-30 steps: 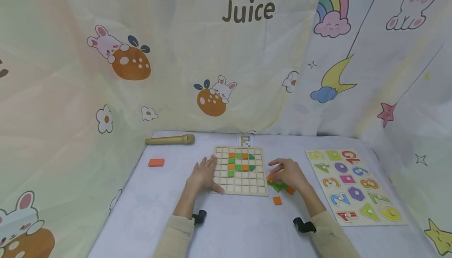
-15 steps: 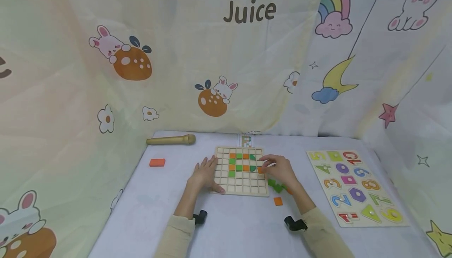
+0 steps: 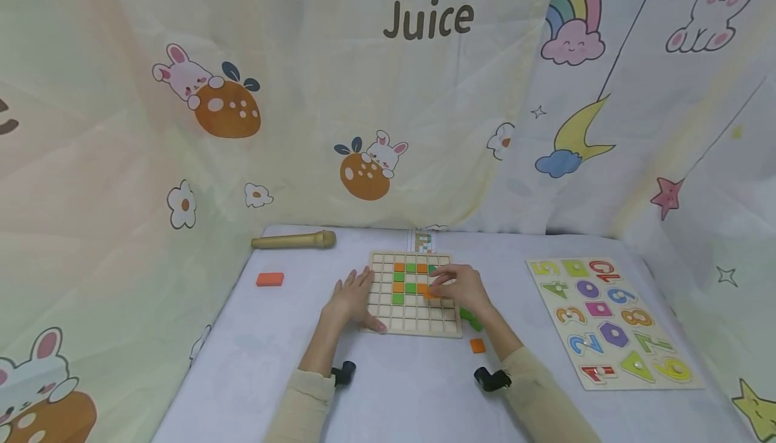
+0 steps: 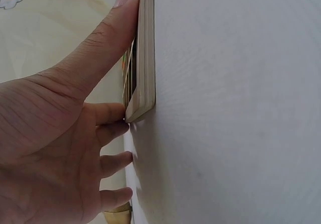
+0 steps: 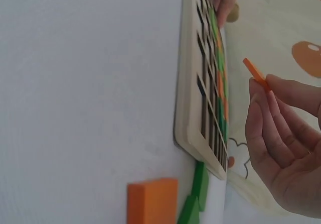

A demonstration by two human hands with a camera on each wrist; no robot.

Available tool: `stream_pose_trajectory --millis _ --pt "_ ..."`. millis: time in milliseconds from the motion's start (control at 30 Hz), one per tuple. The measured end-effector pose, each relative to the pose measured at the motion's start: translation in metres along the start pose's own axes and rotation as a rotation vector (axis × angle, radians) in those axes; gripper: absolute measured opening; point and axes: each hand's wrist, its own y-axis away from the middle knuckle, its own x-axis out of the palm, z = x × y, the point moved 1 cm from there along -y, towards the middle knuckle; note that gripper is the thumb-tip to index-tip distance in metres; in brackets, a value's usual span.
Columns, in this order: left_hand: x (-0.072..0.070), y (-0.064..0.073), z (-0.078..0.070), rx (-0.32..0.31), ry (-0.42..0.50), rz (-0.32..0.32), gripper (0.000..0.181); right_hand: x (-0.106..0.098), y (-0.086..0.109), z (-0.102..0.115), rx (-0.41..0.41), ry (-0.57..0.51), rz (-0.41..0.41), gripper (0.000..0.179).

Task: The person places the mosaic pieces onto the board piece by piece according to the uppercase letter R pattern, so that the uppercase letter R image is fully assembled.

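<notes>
A wooden grid board (image 3: 412, 322) lies on the table, with orange and green pieces set in several of its squares. My left hand (image 3: 348, 303) rests at the board's left side, fingers spread; its thumb (image 4: 108, 38) lies along the near edge. Above the right part of the board, my right hand (image 3: 465, 288) pinches a thin orange square tile (image 5: 257, 75) between thumb and fingertips. The tile is tilted and clear of the board in the right wrist view. Green tiles (image 3: 471, 320) lie by the board's right edge, partly hidden under the right forearm.
A loose orange tile (image 3: 477, 346) lies nearer the front. On the right is a number-and-shape puzzle board (image 3: 612, 322). A gold toy microphone (image 3: 294, 240) and a red-orange block (image 3: 269, 279) lie at the left. Behind the grid board is a small printed pattern card (image 3: 423, 242).
From the tiles beside the board, my right hand has moved left and over the grid, carrying an orange tile. The left hand has stayed at the board's edge.
</notes>
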Motion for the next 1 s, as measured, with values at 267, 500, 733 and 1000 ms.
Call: stream_pose_trajectory --millis 267,500,733,1000 --pt "0.0 0.0 0.001 0.001 -0.002 0.006 0.142 0.023 -0.011 0.0 -0.02 0.044 0.02 0.026" --pt "0.008 -0.007 0.007 0.015 0.004 -0.005 0.147 0.037 -0.015 0.002 -0.023 0.106 0.019 0.023" --pt "-0.002 0.001 -0.001 0.003 -0.006 0.02 0.14 0.042 -0.018 -0.001 -0.045 0.201 0.003 0.02" --pt "0.0 -0.001 0.002 0.015 0.018 0.006 0.142 0.046 -0.023 0.0 -0.044 0.246 0.028 0.015"
